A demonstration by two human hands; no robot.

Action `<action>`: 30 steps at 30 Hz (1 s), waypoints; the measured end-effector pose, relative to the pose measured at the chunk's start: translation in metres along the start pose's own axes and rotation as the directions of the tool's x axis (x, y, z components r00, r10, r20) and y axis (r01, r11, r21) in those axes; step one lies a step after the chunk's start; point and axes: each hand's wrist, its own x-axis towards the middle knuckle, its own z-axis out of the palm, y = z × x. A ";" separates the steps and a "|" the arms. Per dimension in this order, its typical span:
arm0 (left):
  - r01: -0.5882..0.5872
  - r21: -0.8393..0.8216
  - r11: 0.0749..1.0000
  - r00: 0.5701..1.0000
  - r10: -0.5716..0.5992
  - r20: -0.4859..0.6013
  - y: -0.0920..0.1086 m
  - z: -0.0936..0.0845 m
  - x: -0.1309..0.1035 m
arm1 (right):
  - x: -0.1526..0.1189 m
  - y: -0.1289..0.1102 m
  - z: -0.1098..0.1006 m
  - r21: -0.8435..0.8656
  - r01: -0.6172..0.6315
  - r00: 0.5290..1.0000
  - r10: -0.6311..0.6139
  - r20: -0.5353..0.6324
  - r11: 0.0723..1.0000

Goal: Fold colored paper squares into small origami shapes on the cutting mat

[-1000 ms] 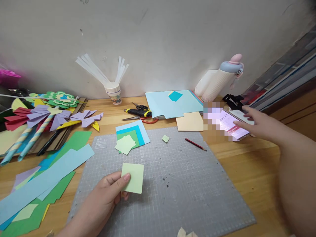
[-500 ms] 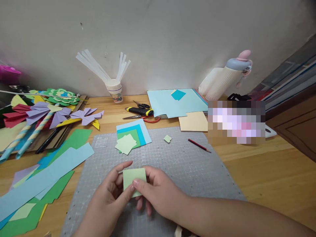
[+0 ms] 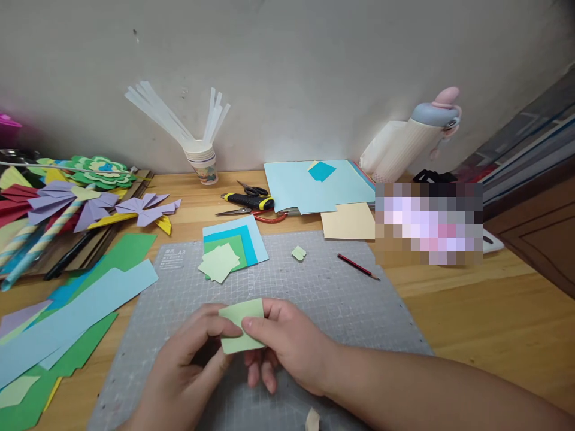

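A light green paper square (image 3: 242,311) is held up over the grey cutting mat (image 3: 359,335). My right hand (image 3: 299,344) pinches it from the right, thumb across its face and the other fingers behind or below. On the left side, my left hand (image 3: 188,353) grips the same square, its index fingertip lying on the front and its thumb at the lower left edge. Beyond the hands lie several light green squares (image 3: 219,263) on top of larger green (image 3: 240,248) and blue paper sheets (image 3: 257,239). A small light green folded piece (image 3: 299,254) rests to their right.
A red pencil (image 3: 358,267) lies on the mat. Scissors (image 3: 233,212) and a black-yellow cutter (image 3: 249,200) sit behind it. Further back are a paper cup with white strips (image 3: 202,161) and a bottle (image 3: 408,140). Coloured paper strips (image 3: 81,323) and paper flowers (image 3: 146,209) lie left.
My left index finger has moved onto the front of the square and my left thumb has dropped to its lower edge. The square is tilted slightly; the whole view has shifted a little.
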 end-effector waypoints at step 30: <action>-0.039 -0.047 0.998 0.996 0.035 -0.084 0.001 -0.001 0.013 | 0.000 -0.001 -0.005 -0.156 0.096 0.993 -0.106 -0.051 0.983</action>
